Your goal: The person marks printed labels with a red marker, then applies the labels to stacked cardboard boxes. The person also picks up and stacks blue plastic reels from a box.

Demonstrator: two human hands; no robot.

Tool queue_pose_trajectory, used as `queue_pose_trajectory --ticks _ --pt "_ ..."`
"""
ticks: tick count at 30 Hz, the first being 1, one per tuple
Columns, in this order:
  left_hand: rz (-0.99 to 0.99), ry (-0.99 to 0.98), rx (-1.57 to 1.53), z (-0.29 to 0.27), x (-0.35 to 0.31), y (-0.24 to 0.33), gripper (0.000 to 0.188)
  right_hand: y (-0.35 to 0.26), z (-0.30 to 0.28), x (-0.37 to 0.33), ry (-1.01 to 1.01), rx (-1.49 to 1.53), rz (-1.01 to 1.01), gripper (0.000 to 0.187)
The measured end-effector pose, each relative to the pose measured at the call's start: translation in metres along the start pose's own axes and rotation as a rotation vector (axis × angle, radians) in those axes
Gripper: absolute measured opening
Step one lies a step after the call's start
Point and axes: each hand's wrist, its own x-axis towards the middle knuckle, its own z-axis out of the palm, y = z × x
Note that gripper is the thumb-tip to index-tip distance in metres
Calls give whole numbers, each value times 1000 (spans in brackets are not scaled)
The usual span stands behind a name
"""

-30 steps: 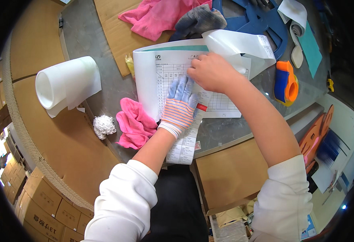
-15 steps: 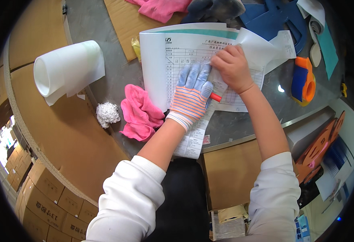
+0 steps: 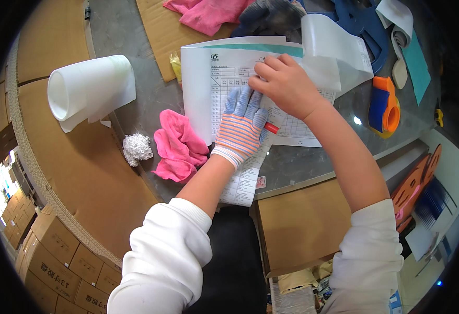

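Note:
My left hand (image 3: 241,125), in a striped orange and blue glove, lies flat with fingers stretched over a long strip of printed labels (image 3: 242,180) and a printed form (image 3: 297,131). Beside its thumb a red stick-like end (image 3: 272,127), perhaps a marker's, pokes out; the rest is hidden. Just beyond the gloved fingertips is my bare right hand (image 3: 282,83), its fingers curled together above the form. What they pinch, if anything, is hidden. A translucent whitish sheet (image 3: 336,49) curls up behind that hand.
Left of the papers lie a pink cloth (image 3: 180,146), a crumpled white ball (image 3: 137,149) and a white roll (image 3: 93,86). An orange and blue tape dispenser (image 3: 383,107) stands at right. Blue plastic pieces (image 3: 363,23) and a dark bundle (image 3: 271,21) lie at the back.
My right hand has moved left and slightly nearer, to just above the left fingertips. The translucent sheet has shifted and stands up more. My left hand stays flat on the papers.

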Motion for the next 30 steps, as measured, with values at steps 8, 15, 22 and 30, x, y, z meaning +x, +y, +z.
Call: queue_pose_trajectory --ticks 8,15,22,30 --pt "43 93 -2 3 4 -2 40 3 21 -13 100 35 121 14" --pt "8 34 -34 -5 5 1 35 8 29 -25 64 125 33 11" --pt "7 57 -44 -6 7 1 35 -5 45 -32 241 265 222 13" --pt "31 114 -90 -1 6 -3 36 40 4 -50 420 447 824 4"
